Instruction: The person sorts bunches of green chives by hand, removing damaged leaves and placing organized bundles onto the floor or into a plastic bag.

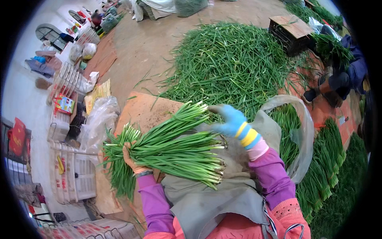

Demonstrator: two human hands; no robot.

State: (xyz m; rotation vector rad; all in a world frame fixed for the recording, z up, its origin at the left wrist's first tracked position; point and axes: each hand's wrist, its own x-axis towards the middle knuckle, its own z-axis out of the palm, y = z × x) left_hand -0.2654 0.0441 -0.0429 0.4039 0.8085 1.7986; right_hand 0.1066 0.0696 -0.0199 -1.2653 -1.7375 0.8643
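Observation:
My left hand [130, 158], bare and with a band at the wrist, is closed around a large bunch of garlic chives [176, 149]. Their pale root ends fan out to the right, above my grey apron [209, 194]. Beside the bare roots, my right hand [228, 119] wears a blue and yellow knit glove; its fingers are apart and a little blurred, with nothing seen between them. A further bundle of chives [122, 179] lies left of my left hand, on or near a brown board [140, 107].
A big loose heap of chives [229, 62] lies ahead. Tied bundles [322, 164] are lined up at right, near a clear plastic bag [307, 131]. A co-worker [343, 71] sits at the upper right by a black crate [288, 37]. White plastic crates [74, 176] stand at left.

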